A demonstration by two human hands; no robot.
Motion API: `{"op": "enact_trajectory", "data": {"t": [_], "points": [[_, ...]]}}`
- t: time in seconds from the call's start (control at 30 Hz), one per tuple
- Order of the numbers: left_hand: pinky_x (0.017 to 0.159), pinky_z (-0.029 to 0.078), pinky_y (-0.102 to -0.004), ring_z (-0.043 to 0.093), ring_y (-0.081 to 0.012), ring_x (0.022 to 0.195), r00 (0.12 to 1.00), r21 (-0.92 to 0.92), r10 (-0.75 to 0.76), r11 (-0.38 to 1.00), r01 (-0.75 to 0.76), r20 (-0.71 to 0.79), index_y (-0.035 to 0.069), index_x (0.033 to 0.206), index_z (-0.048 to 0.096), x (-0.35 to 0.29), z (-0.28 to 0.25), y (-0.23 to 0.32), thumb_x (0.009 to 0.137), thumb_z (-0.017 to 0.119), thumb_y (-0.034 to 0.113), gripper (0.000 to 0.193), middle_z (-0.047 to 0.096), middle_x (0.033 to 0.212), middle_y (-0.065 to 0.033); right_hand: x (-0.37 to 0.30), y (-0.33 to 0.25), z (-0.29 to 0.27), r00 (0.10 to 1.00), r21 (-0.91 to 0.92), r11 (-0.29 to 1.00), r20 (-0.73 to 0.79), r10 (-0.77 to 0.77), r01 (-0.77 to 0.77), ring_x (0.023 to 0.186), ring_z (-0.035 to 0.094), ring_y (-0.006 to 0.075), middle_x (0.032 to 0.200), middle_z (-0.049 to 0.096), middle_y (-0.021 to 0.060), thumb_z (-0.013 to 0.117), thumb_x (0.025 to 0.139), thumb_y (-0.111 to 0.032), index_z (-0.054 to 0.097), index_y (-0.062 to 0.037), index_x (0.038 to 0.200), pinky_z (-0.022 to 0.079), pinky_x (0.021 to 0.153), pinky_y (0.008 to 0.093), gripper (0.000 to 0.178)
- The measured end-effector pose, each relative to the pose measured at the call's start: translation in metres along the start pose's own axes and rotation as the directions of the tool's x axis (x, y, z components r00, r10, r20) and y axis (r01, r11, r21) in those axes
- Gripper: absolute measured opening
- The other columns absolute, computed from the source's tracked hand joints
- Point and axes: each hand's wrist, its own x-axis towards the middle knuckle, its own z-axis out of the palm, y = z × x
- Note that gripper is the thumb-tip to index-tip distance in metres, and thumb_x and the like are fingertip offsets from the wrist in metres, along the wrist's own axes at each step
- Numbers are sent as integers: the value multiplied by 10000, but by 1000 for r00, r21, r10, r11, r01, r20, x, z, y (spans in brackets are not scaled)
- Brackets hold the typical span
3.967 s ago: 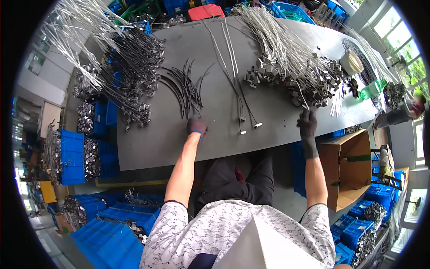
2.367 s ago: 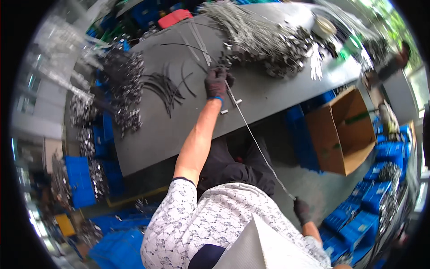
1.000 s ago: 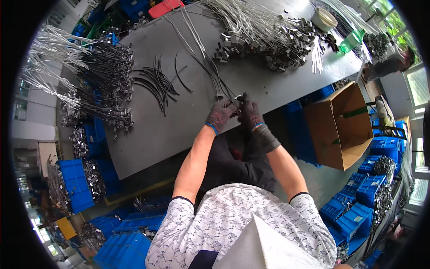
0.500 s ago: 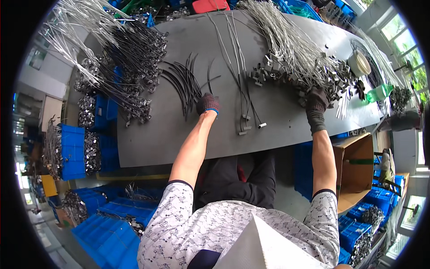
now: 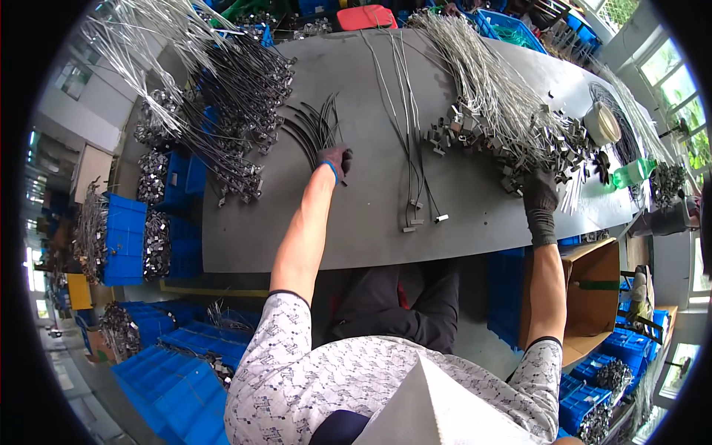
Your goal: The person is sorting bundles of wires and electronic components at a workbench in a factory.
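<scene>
My left hand [image 5: 335,163], in a dark knitted glove with a blue cuff edge, is closed at the near end of a fanned bunch of thin black tubes [image 5: 308,133]. A slim dark tube seems to pass through its fingers. At the near edge of a heap of metal end clips [image 5: 512,152] on long pale wires [image 5: 486,74], my gloved right hand [image 5: 541,194] has its fingers curled. What it grips is hidden. Between the hands lie a few separate wires [image 5: 409,148] with dark sleeves and small metal ends pointing toward me.
Large wire bundles with clips [image 5: 245,96] overhang the grey table [image 5: 297,241] at left. A white tub [image 5: 601,124] and a green bottle [image 5: 633,173] stand at right. Blue crates [image 5: 124,239] flank the table; an open cardboard box [image 5: 589,297] sits near my right arm.
My left hand has shifted slightly left and nearer the tube bunch; the loose tubes beside it no longer lie apart. My right hand has drawn back toward me from the clip heap.
</scene>
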Motion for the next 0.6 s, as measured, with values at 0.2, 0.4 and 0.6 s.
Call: {"op": "enact_trajectory", "data": {"t": [0.2,0.4,0.6], "points": [[465,403,-208,491,-70,524,837,-239,-162,915,326,523,102,957,668,-110,5,-50,944,687,196,97,633,753,11,-40,37,18,993,45,994,-50,104,-102,905,660,438,1032,641,242,674,847,-297,650,-40,956,543,730,521,280],[490,438,-208,540,-59,596,582,-212,-176,817,537,794,126,1080,663,-173,5,-61,956,685,202,147,685,908,5,-130,89,21,873,453,750,314,372,-482,619,668,314,715,672,175,755,841,-273,657,2,877,535,599,444,294],[583,544,-242,641,-98,697,663,-104,-141,943,316,736,105,1082,663,-241,59,-112,969,667,178,135,689,944,-27,-376,67,9,744,703,274,664,76,-656,695,591,86,834,625,-14,715,938,-282,671,-82,1037,504,581,283,227]]}}
